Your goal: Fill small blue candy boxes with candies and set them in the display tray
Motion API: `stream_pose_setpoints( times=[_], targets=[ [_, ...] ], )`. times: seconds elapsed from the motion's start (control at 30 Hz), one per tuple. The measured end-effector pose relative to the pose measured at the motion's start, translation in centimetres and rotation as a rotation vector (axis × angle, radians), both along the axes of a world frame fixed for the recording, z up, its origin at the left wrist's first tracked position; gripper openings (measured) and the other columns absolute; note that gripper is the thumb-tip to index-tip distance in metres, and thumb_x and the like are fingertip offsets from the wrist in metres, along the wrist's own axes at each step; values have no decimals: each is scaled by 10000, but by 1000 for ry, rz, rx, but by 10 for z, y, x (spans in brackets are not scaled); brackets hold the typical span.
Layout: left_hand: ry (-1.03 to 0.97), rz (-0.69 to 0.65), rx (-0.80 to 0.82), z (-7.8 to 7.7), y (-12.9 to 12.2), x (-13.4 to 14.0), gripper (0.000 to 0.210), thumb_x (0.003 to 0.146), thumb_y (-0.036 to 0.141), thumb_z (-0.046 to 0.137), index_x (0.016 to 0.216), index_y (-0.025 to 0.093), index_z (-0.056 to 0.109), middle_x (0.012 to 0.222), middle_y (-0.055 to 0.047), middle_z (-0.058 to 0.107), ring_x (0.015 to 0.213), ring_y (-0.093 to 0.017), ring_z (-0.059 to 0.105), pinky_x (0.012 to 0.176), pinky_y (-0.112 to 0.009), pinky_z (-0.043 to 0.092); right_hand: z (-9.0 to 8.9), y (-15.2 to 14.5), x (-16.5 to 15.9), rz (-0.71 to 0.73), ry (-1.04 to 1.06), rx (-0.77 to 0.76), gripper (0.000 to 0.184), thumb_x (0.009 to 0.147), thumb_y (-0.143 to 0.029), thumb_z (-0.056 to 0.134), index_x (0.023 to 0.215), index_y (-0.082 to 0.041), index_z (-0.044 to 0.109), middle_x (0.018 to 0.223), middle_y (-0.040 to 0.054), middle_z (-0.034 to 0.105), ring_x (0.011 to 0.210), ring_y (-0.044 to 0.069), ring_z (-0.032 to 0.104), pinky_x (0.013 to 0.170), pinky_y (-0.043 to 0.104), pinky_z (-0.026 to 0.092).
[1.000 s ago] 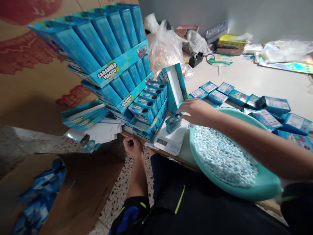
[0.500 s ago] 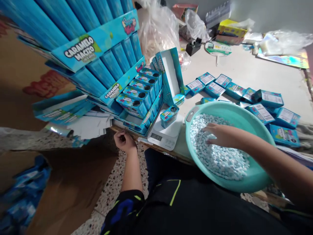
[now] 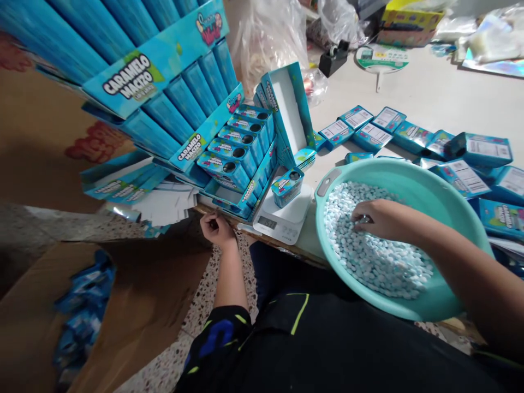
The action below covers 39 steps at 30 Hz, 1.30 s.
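Over the small pale-blue and white candies [image 3: 380,267] in the turquoise basin [image 3: 454,207], my right hand [image 3: 379,218] has its fingers drawn together in a pinch, with candies at the fingertips. My left hand [image 3: 218,229] is loosely curled at the table's edge, and nothing shows in it. Between the hands, a white kitchen scale [image 3: 282,224] carries a small blue box [image 3: 287,186] with a round hole in its top. Left of the scale, a display tray [image 3: 250,192] holds several such boxes in a row.
Stacked blue display cartons [image 3: 135,82] rise at the left. Printed blue boxes [image 3: 370,136] lie behind the basin. An upright open carton [image 3: 289,109] stands behind the scale. A tape dispenser [image 3: 333,57] and a fan [image 3: 380,57] lie farther back. On the floor, a cardboard box [image 3: 143,305] holds blue wrappers.
My right hand's fingers have gone from spread over the candies to pinched together. My left hand stays curled at the table's edge. The view has shifted slightly.
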<state>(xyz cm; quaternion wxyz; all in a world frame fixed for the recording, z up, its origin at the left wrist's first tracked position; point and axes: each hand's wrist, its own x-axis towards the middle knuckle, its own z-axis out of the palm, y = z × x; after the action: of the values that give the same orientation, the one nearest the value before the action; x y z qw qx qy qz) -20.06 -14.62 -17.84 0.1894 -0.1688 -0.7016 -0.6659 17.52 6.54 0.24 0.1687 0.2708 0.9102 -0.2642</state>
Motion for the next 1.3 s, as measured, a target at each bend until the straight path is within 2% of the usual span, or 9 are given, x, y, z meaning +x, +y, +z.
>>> stream_pose_setpoints(
  times=[0.3,0.43,0.6,0.73,0.83,0.97,1.1,1.2,1.3],
  targets=[
    [-16,20,-18,5,2,0,244,855,214,643,733,210,432,784,11,494,781,-149,571,804,-307,509,2,8,8,9,163,47,239,974,-277,544,1002,-153,746,1029,121,751,928,273,673,824,377,474],
    [0,7,-10,2,1,-2,213,842,208,624,746,207,434,788,20,486,768,-137,554,795,-293,499,5,7,8,-43,221,66,265,990,-301,535,1016,-159,757,993,117,755,865,245,664,762,343,453],
    [26,-20,13,-1,-1,-6,215,835,282,628,762,206,441,797,26,491,784,-135,549,803,-298,492,7,6,9,-135,177,106,225,980,-324,574,997,-200,761,888,76,758,760,224,651,677,321,423],
    [37,-38,32,-2,-2,-7,248,825,339,655,760,208,456,793,20,505,786,-143,559,806,-314,501,7,9,7,-40,198,191,231,1000,-256,542,972,-195,764,1030,108,744,893,250,682,733,329,452],
    [38,-44,41,-2,-3,-5,273,823,355,677,750,213,456,787,15,511,781,-150,565,816,-330,516,13,10,1,26,228,260,250,1009,-224,533,940,-194,772,1060,114,727,911,253,681,759,343,473],
    [38,-50,58,-1,-4,-3,275,833,362,688,751,215,471,794,6,529,792,-158,581,832,-342,532,33,10,-25,70,423,313,270,1021,-202,515,1009,-179,784,1024,120,728,912,245,674,804,354,495],
    [32,-58,63,1,-6,-1,256,843,373,691,770,209,509,802,7,537,799,-150,593,864,-336,533,47,12,-75,71,632,279,227,999,-212,575,1066,-163,786,993,105,726,880,215,666,802,335,508],
    [28,-73,61,4,-7,1,259,850,384,692,782,205,518,808,8,543,801,-144,593,868,-330,536,47,14,-113,78,588,204,195,949,-201,663,1102,-175,781,989,84,714,835,185,661,769,303,505],
    [31,-71,50,6,-7,2,258,853,382,692,779,203,521,813,7,549,815,-143,589,878,-325,533,46,10,-126,26,496,149,340,921,-179,685,1259,-183,722,1072,89,714,803,171,666,724,287,505]
  ],
)
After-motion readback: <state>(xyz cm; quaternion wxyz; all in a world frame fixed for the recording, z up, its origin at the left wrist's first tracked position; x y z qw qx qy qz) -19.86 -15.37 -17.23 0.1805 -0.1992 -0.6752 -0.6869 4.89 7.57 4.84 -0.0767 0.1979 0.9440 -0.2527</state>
